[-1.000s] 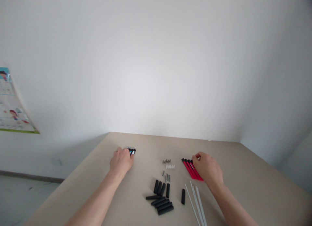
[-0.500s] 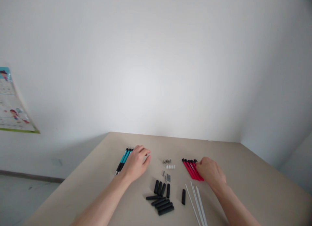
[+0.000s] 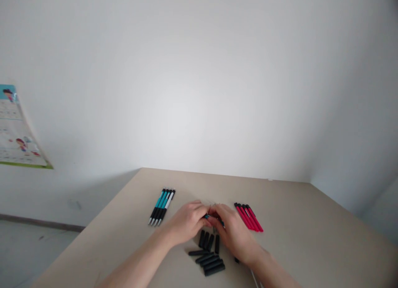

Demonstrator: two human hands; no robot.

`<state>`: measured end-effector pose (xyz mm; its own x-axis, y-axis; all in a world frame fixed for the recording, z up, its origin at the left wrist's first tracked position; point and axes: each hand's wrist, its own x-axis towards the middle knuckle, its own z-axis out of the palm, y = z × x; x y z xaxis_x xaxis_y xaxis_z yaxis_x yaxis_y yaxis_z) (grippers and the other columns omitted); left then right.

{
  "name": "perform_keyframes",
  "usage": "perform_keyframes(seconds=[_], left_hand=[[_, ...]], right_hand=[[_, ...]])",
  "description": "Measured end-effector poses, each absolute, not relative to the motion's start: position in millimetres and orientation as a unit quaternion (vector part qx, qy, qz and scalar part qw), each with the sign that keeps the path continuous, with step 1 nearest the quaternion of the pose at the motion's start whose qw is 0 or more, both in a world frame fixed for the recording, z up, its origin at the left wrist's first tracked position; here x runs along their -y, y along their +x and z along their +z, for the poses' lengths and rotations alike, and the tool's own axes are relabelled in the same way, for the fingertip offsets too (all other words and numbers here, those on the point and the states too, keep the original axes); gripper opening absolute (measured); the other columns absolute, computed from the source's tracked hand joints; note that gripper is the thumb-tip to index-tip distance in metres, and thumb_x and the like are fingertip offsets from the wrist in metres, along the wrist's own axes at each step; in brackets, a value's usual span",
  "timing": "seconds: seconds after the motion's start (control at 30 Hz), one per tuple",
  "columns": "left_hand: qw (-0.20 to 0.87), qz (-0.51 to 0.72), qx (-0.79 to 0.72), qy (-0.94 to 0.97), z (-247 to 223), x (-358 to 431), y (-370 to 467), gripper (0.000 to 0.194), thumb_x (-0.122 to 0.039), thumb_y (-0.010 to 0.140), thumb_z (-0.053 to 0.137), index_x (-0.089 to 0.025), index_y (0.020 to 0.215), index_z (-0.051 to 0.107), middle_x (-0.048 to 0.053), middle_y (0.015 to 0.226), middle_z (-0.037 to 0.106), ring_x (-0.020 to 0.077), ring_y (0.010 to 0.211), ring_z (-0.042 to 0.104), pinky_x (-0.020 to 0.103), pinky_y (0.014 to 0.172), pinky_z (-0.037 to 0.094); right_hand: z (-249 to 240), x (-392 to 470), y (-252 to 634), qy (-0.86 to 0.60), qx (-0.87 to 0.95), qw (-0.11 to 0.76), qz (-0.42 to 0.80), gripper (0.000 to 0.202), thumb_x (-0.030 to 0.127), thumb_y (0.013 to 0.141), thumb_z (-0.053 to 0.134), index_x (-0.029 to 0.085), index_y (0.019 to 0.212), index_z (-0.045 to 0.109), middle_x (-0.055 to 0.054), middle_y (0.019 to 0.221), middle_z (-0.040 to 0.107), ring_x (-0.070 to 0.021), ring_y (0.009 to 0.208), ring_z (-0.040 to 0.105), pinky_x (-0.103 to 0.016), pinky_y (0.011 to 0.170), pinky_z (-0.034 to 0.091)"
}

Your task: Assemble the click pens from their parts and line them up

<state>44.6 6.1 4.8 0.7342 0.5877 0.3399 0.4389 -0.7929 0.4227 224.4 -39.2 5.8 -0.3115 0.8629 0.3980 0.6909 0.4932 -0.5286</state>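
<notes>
My left hand and my right hand meet over the middle of the table, fingers closed. Between the fingertips shows a bit of a blue pen barrel, pinched by both hands; most of it is hidden. Just below lie several black rubber grips, some upright in a row and others stacked slantwise. Several red pen barrels with black tops lie side by side, right of my right hand. Left of my left hand is a row of whole pens, teal and white with black grips and metal tips.
Thin white refills stick out from under my right forearm. The tan table reaches back to a white wall. A calendar-like poster hangs at the left. Small parts in the middle are mostly covered by my hands.
Both hands have come inward from the whole pens and the red barrels and now meet at the middle, with a blue barrel between them. The whole pens at left are uncovered.
</notes>
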Motion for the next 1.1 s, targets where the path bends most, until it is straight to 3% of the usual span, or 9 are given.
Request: perform_keyframes(seconds=[0.2, 0.4, 0.6, 0.77, 0.97, 1.1], left_hand=[[0.115, 0.255, -0.320, 0.905, 2, -13, 41, 0.020, -0.013, 0.092, 0.044, -0.019, 0.092, 0.063, 0.004, 0.085, 0.064, 0.0178, 0.085, 0.057, 0.027, 0.077, 0.043], [0.116, 0.278, -0.420, 0.856, -1, -21, 35, 0.018, -0.011, 0.089, 0.044, -0.019, 0.093, 0.060, 0.005, 0.090, 0.064, 0.0196, 0.088, 0.058, 0.028, 0.077, 0.043], [0.119, 0.265, -0.421, 0.859, -6, -23, 36, 0.016, -0.013, 0.089, 0.045, -0.019, 0.092, 0.060, 0.005, 0.088, 0.064, 0.0196, 0.086, 0.058, 0.028, 0.076, 0.043], [0.122, 0.254, -0.421, 0.862, -9, -23, 36, 0.017, -0.014, 0.089, 0.045, -0.020, 0.092, 0.061, 0.005, 0.089, 0.064, 0.0197, 0.087, 0.058, 0.028, 0.076, 0.043], [0.123, 0.250, -0.420, 0.864, -10, -23, 36, 0.015, -0.015, 0.089, 0.046, -0.020, 0.091, 0.061, 0.004, 0.088, 0.064, 0.0195, 0.086, 0.058, 0.027, 0.074, 0.042], [0.122, 0.247, -0.419, 0.865, -9, -23, 36, 0.015, -0.014, 0.089, 0.047, -0.020, 0.090, 0.061, 0.004, 0.088, 0.065, 0.0194, 0.086, 0.058, 0.027, 0.074, 0.042]], right_hand=[[7, 33, 237, -0.481, 0.796, 0.340, 0.142, 0.019, 0.023, 0.091, 0.047, 0.020, 0.094, 0.065, -0.004, 0.086, 0.067, -0.0174, 0.079, 0.061, -0.026, 0.070, 0.044], [1, 18, 267, -0.571, 0.732, 0.357, 0.103, 0.026, 0.030, 0.087, 0.049, 0.019, 0.074, 0.068, -0.004, 0.072, 0.068, -0.0164, 0.067, 0.061, -0.025, 0.064, 0.043], [-5, 15, 269, -0.652, 0.675, 0.335, 0.084, 0.031, 0.041, 0.079, 0.060, 0.018, 0.058, 0.062, 0.000, 0.054, 0.061, -0.0132, 0.052, 0.052, -0.022, 0.051, 0.034], [-4, 17, 265, -0.644, 0.686, 0.326, 0.092, 0.042, 0.044, 0.085, 0.051, 0.018, 0.052, 0.058, 0.001, 0.046, 0.055, -0.0110, 0.046, 0.047, -0.022, 0.048, 0.030], [-5, 15, 269, -0.625, 0.700, 0.334, 0.090, 0.038, 0.034, 0.088, 0.041, 0.019, 0.059, 0.060, -0.002, 0.057, 0.064, -0.0146, 0.056, 0.056, -0.024, 0.057, 0.037], [-11, 13, 272, -0.620, 0.702, 0.329, 0.119, 0.027, 0.021, 0.084, 0.040, 0.019, 0.079, 0.066, -0.004, 0.075, 0.070, -0.0175, 0.072, 0.063, -0.025, 0.067, 0.042]])
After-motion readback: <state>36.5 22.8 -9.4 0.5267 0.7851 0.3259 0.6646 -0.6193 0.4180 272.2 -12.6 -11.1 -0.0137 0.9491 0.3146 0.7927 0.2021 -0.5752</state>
